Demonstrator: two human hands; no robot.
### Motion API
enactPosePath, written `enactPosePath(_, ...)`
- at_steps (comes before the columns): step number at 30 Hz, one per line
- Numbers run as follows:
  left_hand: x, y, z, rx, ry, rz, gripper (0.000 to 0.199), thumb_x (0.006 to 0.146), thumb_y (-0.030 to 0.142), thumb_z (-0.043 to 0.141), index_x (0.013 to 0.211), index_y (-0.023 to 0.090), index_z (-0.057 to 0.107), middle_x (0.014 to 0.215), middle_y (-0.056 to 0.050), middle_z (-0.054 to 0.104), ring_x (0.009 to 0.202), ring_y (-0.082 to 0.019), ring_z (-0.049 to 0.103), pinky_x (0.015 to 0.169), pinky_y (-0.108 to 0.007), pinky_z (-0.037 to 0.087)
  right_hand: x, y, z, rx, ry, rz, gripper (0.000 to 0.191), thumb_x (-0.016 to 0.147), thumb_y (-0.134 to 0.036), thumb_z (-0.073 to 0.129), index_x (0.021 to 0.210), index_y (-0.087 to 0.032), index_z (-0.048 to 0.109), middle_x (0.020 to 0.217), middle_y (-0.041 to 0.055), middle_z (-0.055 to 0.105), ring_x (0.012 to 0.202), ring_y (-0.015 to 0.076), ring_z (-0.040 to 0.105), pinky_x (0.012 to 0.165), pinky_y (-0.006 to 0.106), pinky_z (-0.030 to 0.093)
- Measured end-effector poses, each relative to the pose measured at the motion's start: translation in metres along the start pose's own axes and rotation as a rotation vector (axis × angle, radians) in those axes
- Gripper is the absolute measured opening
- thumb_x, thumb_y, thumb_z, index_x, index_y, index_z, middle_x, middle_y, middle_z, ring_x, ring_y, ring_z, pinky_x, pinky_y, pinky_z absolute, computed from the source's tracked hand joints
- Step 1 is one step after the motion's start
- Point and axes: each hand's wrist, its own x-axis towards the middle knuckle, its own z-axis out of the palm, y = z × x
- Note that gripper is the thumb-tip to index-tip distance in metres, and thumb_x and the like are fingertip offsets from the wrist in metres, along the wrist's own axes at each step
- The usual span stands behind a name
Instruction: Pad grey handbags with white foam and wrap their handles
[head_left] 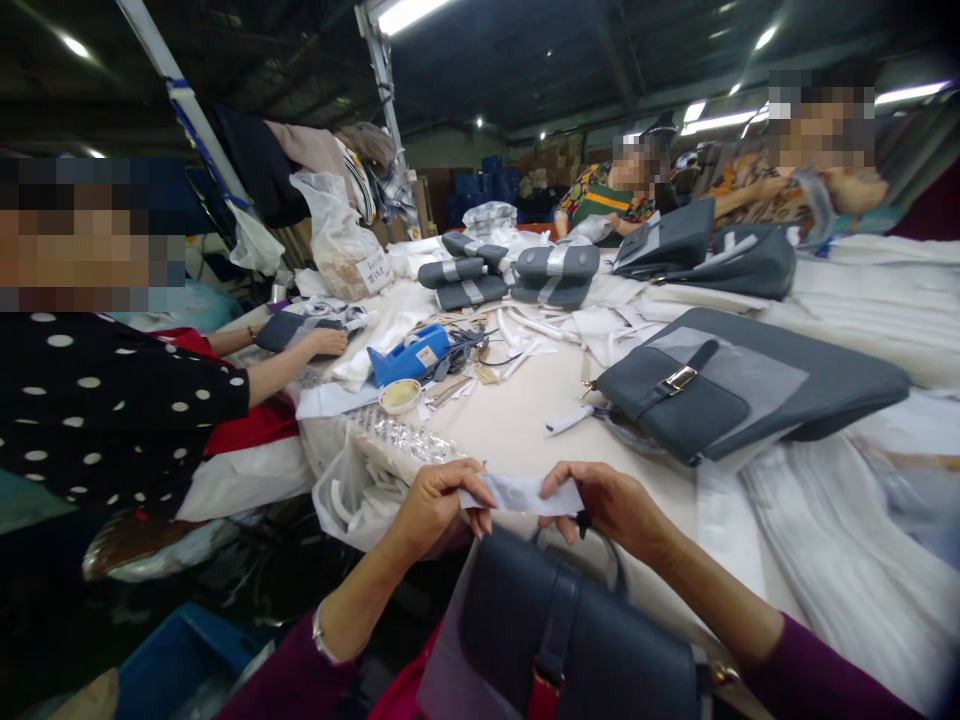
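Note:
My left hand (pixel 439 505) and my right hand (pixel 607 503) pinch opposite ends of a thin strip of white paper or tissue (pixel 521 494), held taut in the air. Just below them, a dark navy leather handbag (pixel 577 630) with a strap and a red tab rests against me. Its curved top handle (pixel 581 552) rises close under my right fingers. A small black tag or loop (pixel 582 522) hangs near those fingertips.
A large grey handbag with a gold buckle (pixel 675 385) lies on the white-covered worktable (pixel 510 420). Beyond stand a blue tape dispenser (pixel 409 355) and wrapped grey bags (pixel 555 275). A co-worker's hand (pixel 326 342) rests on a dark bag at left. Other people sit across the table.

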Motion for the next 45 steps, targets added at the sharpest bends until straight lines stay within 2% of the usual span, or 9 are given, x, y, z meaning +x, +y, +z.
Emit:
enactPosePath(3, -0.004, 0.008, -0.005, 0.054, -0.062, -0.002, 0.016, 0.075, 0.01, 0.055, 0.066, 0.01, 0.067, 0.069, -0.006, 0.064, 0.052, -0.016, 0.063, 0.049, -0.025, 0.049, -0.001, -0.002, 0.003, -0.092, 0.036, 0.028, 0.04, 0.086, -0.048, 0.052, 0.087, -0.01, 0.066, 0.074, 0.0125, 0.072, 0.05, 0.0139, 0.061, 0.058, 0.026, 0.043)
enactPosePath(8, 0.002, 0.034, -0.029, 0.297, -0.313, -0.084, 0.016, 0.073, 0.009, 0.053, 0.061, 0.011, 0.064, 0.085, -0.008, 0.068, 0.08, -0.018, 0.065, 0.076, -0.028, 0.048, -0.004, -0.003, 0.006, -0.244, 0.084, 0.098, 0.021, 0.072, -0.029, 0.074, 0.084, -0.013, 0.066, 0.067, 0.004, 0.07, 0.049, 0.0089, 0.058, 0.052, 0.02, 0.034)
enactPosePath(11, 0.013, 0.054, -0.034, 0.408, -0.284, -0.126, 0.014, 0.071, 0.009, 0.05, 0.073, 0.012, 0.063, 0.1, -0.01, 0.068, 0.096, -0.02, 0.062, 0.086, -0.031, 0.045, -0.006, -0.004, 0.006, -0.294, 0.076, 0.094, 0.02, 0.076, -0.03, 0.071, 0.086, -0.012, 0.066, 0.058, 0.0014, 0.067, 0.049, 0.0087, 0.056, 0.053, 0.02, 0.031)
enactPosePath(14, 0.026, 0.065, -0.015, 0.581, -0.225, -0.046, 0.029, 0.074, 0.01, 0.046, 0.099, 0.013, 0.06, 0.105, -0.01, 0.066, 0.098, -0.02, 0.061, 0.088, -0.032, 0.045, -0.007, -0.008, 0.009, -0.339, 0.06, 0.102, 0.022, 0.077, -0.032, 0.07, 0.086, -0.013, 0.066, 0.058, -0.0001, 0.064, 0.051, 0.0096, 0.057, 0.053, 0.021, 0.03)
enactPosePath(16, 0.032, 0.065, 0.005, 0.741, -0.317, -0.015, 0.036, 0.077, 0.012, 0.047, 0.111, 0.015, 0.055, 0.101, -0.008, 0.066, 0.092, -0.018, 0.061, 0.083, -0.029, 0.045, -0.007, -0.011, 0.013, -0.355, 0.049, 0.105, 0.024, 0.076, -0.035, 0.071, 0.084, -0.013, 0.065, 0.061, -0.0004, 0.063, 0.052, 0.0107, 0.058, 0.052, 0.022, 0.031)
enactPosePath(21, 0.039, 0.051, 0.042, 0.866, -0.535, -0.126, 0.028, 0.075, 0.016, 0.056, 0.102, 0.017, 0.051, 0.08, -0.001, 0.066, 0.075, -0.016, 0.058, 0.064, -0.022, 0.04, -0.01, -0.013, 0.022, -0.325, 0.008, 0.048, 0.03, 0.076, -0.041, 0.071, 0.081, -0.015, 0.056, 0.061, -0.002, 0.059, 0.052, 0.0107, 0.056, 0.053, 0.023, 0.039)
enactPosePath(27, 0.023, 0.042, 0.05, 0.787, -0.403, -0.2, 0.027, 0.074, 0.014, 0.054, 0.1, 0.019, 0.047, 0.076, 0.003, 0.062, 0.061, -0.012, 0.054, 0.054, -0.019, 0.035, -0.02, -0.003, 0.026, -0.36, 0.049, -0.076, 0.028, 0.078, -0.032, 0.07, 0.089, -0.02, 0.048, 0.079, -0.0022, 0.057, 0.061, 0.01, 0.053, 0.055, 0.024, 0.046)
enactPosePath(35, 0.006, 0.043, 0.055, 0.79, -0.299, -0.2, 0.036, 0.072, 0.011, 0.053, 0.106, 0.019, 0.046, 0.068, 0.006, 0.059, 0.063, -0.012, 0.051, 0.059, -0.02, 0.033, -0.028, -0.006, 0.03, -0.765, 0.138, -0.232, 0.032, 0.076, -0.03, 0.073, 0.098, -0.021, 0.051, 0.105, 0.0039, 0.054, 0.085, 0.0153, 0.053, 0.075, 0.029, 0.045)
enactPosePath(45, 0.003, 0.033, 0.054, 0.74, -0.304, -0.156, 0.037, 0.07, 0.013, 0.053, 0.106, 0.018, 0.047, 0.066, 0.007, 0.051, 0.063, -0.011, 0.048, 0.056, -0.02, 0.032, -0.028, -0.015, 0.031, -0.896, 0.117, -0.317, 0.024, 0.08, -0.039, 0.068, 0.087, -0.019, 0.057, 0.094, 0.0043, 0.05, 0.075, 0.0135, 0.049, 0.067, 0.027, 0.043)
